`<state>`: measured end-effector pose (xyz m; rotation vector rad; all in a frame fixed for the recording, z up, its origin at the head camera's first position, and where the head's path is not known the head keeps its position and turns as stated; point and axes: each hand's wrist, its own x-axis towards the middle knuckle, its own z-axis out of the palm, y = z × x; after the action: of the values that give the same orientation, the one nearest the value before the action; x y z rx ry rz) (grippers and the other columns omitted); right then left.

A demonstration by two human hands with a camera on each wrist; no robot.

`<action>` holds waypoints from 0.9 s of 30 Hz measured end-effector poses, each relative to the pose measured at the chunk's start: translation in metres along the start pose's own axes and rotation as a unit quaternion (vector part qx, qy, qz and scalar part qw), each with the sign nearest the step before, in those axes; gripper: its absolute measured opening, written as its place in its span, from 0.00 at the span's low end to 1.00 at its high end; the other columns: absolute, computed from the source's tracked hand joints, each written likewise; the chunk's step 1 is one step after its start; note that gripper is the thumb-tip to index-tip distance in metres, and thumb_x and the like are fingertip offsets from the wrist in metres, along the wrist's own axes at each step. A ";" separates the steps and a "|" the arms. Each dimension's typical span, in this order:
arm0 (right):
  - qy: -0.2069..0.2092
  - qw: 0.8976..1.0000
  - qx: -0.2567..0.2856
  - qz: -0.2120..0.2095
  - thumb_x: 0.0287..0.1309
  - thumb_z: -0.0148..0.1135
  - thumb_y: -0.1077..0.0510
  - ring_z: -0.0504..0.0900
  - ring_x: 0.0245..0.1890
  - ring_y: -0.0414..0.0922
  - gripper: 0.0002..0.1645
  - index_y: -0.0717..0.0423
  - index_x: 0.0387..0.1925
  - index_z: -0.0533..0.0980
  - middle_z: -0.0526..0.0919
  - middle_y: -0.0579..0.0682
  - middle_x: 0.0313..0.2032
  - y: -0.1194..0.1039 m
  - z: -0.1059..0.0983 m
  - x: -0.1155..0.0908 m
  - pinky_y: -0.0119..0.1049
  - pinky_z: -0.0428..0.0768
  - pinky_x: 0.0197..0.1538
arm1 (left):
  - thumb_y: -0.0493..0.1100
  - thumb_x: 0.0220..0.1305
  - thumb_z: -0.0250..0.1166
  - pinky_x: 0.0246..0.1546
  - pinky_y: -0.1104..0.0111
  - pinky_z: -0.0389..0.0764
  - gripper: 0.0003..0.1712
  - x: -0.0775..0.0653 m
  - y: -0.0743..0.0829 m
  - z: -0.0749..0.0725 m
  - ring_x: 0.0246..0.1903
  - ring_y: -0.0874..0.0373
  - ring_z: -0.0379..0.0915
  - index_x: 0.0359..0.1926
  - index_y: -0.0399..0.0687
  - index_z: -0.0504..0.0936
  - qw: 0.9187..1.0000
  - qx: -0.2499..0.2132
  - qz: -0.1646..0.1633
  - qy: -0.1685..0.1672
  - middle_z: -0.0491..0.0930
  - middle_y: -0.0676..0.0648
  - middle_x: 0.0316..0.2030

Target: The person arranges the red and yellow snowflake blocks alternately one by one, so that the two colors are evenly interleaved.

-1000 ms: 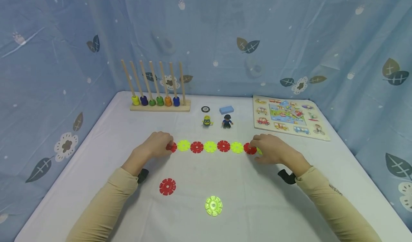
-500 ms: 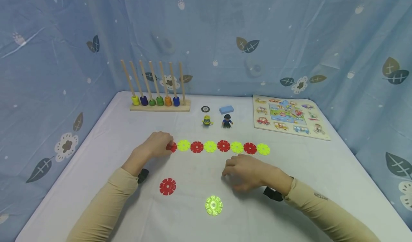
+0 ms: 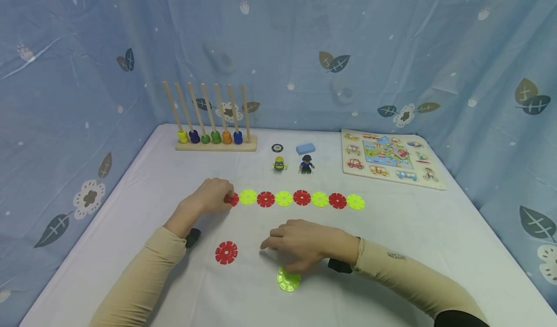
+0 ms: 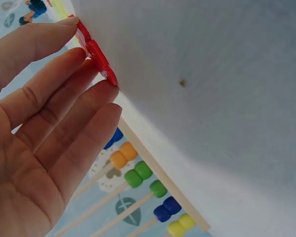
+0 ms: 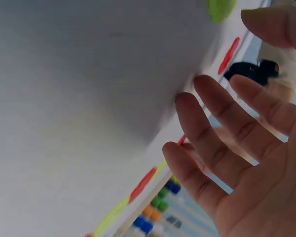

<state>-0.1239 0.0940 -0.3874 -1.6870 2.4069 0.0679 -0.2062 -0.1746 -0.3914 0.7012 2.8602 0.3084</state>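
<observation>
At the left end of a row of flat notched plastic discs, my left hand point(image 3: 212, 195) holds a red snowflake disc point(image 4: 101, 61) on the white cloth. Its thumb and fingertips lie at the disc's edge, partly covering it in the head view. My right hand point(image 3: 302, 244) is spread low over the front of the table, its thumb over a yellow-green snowflake disc point(image 3: 289, 283). The right wrist view shows that thumb apart from the disc, with nothing between the fingers. A loose red disc point(image 3: 226, 253) lies left of the right hand.
Red and yellow-green discs alternate along the row, ending at a yellow-green disc point(image 3: 356, 202). Behind it stand a yellow toy figure point(image 3: 279, 163), a blue-dressed figure point(image 3: 306, 164), a blue block point(image 3: 306, 148) and a black ring point(image 3: 277, 148). A bead rack point(image 3: 216, 146) and wooden puzzle point(image 3: 391, 170) flank them.
My right hand has left the row's right end, uncovering the last discs there, and moved left and toward me over the front yellow-green disc. The left hand has stayed in place.
</observation>
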 end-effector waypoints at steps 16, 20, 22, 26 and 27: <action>-0.004 0.998 -0.049 -0.028 0.51 0.66 0.39 0.74 0.49 0.37 0.36 0.34 0.63 0.68 0.72 0.40 0.57 -0.024 -0.011 0.083 0.30 0.77 0.50 | 0.39 0.52 0.70 0.33 0.66 0.74 0.08 0.001 -0.001 0.000 0.27 0.58 0.68 0.34 0.42 0.83 1.000 0.018 0.019 0.012 0.79 0.49 0.27; -0.013 0.998 -0.054 -0.041 0.52 0.65 0.38 0.72 0.51 0.36 0.32 0.33 0.60 0.71 0.73 0.39 0.58 -0.026 -0.012 0.090 0.27 0.75 0.49 | 0.39 0.52 0.70 0.31 0.66 0.72 0.07 0.000 -0.001 -0.001 0.27 0.58 0.68 0.32 0.42 0.82 0.999 0.025 0.029 0.019 0.78 0.50 0.26; -0.012 0.997 -0.055 -0.044 0.52 0.65 0.38 0.72 0.51 0.36 0.30 0.33 0.58 0.73 0.73 0.39 0.57 -0.027 -0.012 0.093 0.25 0.75 0.49 | 0.39 0.52 0.70 0.31 0.66 0.72 0.07 0.000 -0.002 -0.001 0.27 0.58 0.68 0.32 0.42 0.82 0.999 0.027 0.031 0.023 0.78 0.50 0.26; -0.002 0.998 -0.046 -0.045 0.55 0.63 0.40 0.72 0.51 0.35 0.25 0.35 0.56 0.74 0.74 0.38 0.57 -0.028 -0.008 0.097 0.23 0.74 0.47 | 0.38 0.53 0.70 0.31 0.66 0.72 0.06 0.000 -0.003 -0.001 0.27 0.58 0.68 0.32 0.42 0.82 0.999 0.025 0.035 0.025 0.78 0.49 0.26; 0.000 0.998 -0.045 -0.046 0.56 0.63 0.41 0.72 0.51 0.35 0.24 0.36 0.55 0.75 0.74 0.37 0.57 -0.028 -0.008 0.098 0.23 0.74 0.47 | 0.38 0.52 0.70 0.31 0.66 0.72 0.06 0.000 -0.003 -0.001 0.27 0.58 0.67 0.32 0.42 0.82 0.999 0.025 0.036 0.026 0.78 0.49 0.26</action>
<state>-0.1306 -0.0076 -0.3964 -1.8340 2.3566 0.1653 -0.2072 -0.1772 -0.3913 0.8173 2.9062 0.2710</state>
